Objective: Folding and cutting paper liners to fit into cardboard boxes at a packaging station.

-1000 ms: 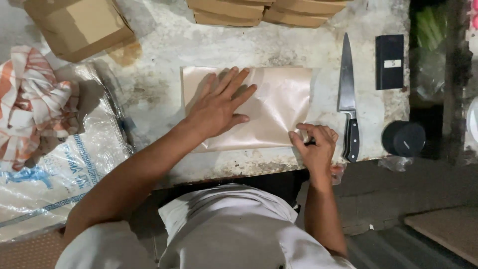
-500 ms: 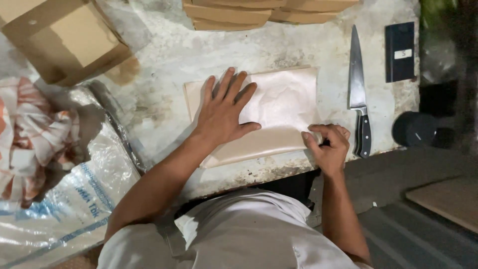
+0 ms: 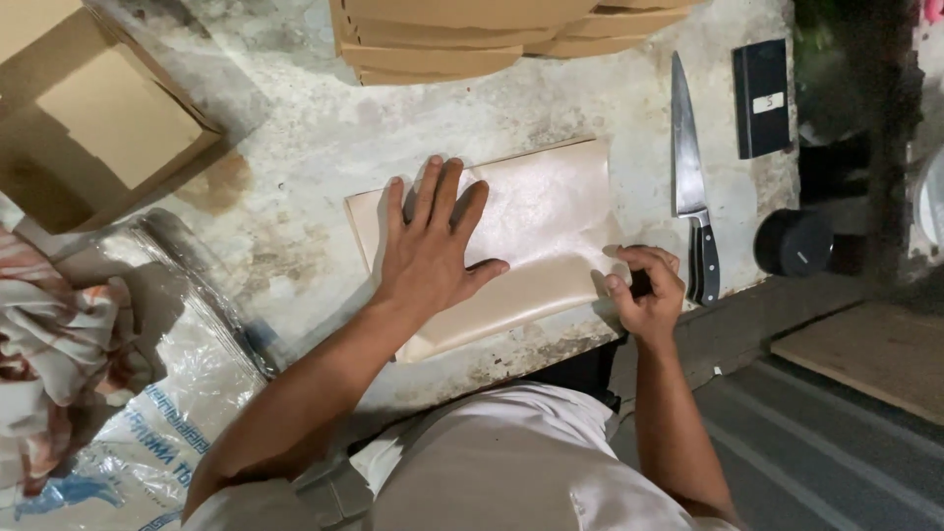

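Note:
A sheet of pale brown paper (image 3: 551, 211) lies flat on the worn stone counter (image 3: 285, 177). My left hand (image 3: 433, 246) presses down on its left half, fingers spread and palm flat. At the sheet's near right corner my right hand (image 3: 644, 290) is curled, pinching a small dark object against the paper edge. What that object is cannot be made out.
A kitchen knife (image 3: 691, 187) with a black handle lies right of the paper, blade pointing away. A black flat box (image 3: 762, 98) and a dark round lid (image 3: 794, 242) sit further right. Cardboard boxes (image 3: 472, 34) line the back, another (image 3: 93, 113) at far left; plastic bags (image 3: 147, 393) and cloth lie left.
The view has shifted slightly; my left hand stays flat on the paper. My right hand has moved a little along the near right edge of the sheet.

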